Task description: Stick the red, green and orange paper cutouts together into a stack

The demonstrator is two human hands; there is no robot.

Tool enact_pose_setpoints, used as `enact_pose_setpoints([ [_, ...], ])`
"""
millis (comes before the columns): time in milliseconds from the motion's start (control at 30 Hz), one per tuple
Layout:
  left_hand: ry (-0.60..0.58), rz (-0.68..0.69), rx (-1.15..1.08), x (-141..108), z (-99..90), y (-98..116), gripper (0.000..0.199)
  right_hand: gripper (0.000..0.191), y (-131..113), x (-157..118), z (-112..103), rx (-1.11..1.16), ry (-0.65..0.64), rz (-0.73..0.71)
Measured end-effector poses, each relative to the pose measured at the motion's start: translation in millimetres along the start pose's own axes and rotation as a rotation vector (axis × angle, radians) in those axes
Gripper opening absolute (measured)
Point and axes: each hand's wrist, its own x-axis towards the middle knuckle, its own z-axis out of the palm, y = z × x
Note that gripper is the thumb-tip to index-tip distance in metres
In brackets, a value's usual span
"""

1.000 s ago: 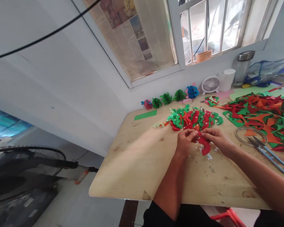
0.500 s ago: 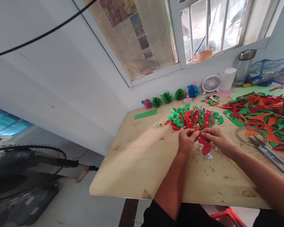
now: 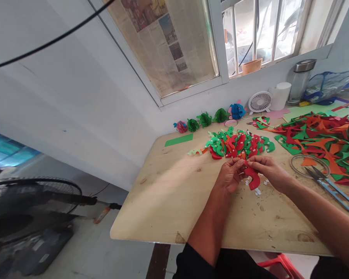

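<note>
Between my two hands is a curved red paper cutout [image 3: 254,181], its lower end hanging just above the table. My left hand [image 3: 232,173] pinches its upper left edge, the thumb on top. From the other side, my right hand [image 3: 263,167] grips the upper end with thumb and fingertips. Small white paper bits [image 3: 258,191] lie on the wood below it. Right behind my fingers spreads a pile of red, green and orange paper cutouts [image 3: 231,144], several with small white patches on them.
Blue-handled thread snips [image 3: 334,193] and a metal ring [image 3: 293,164] lie at the right, before a heap of coloured paper scraps [image 3: 317,135]. Folded paper figures [image 3: 205,119], a small white fan [image 3: 260,102] and a glass bottle [image 3: 299,83] line the wall. A green strip [image 3: 178,140] lies at the back left.
My left hand has turned a little and its fingers have curled in under the red cutout. The cutout has shifted slightly; my right hand stays nearly in place.
</note>
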Motion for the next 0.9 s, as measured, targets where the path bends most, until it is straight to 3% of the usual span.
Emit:
enact_pose_setpoints([
  [200,0.021,0.012,-0.009,0.0,1.5,0.2,0.038,0.035,2.7,0.9,-0.9,0.018,0.019,-0.006],
  [467,0.088,0.093,0.138,1.7,1.2,-0.4,0.034,0.038,1.4,2.0,-0.6,0.020,0.166,-0.019],
  [700,0.217,0.363,0.249,4.8,2.8,-1.9,0.016,0.037,0.5,3.0,-2.2,0.026,0.217,-0.046],
  [800,0.186,0.390,0.230,7.1,1.5,-0.5,0.032,0.036,1.1,3.9,-2.8,0.023,0.220,-0.052],
  [900,0.078,0.289,0.155,5.4,-0.5,2.2,0.039,0.035,1.5,4.4,-2.9,0.028,0.220,-0.048],
])
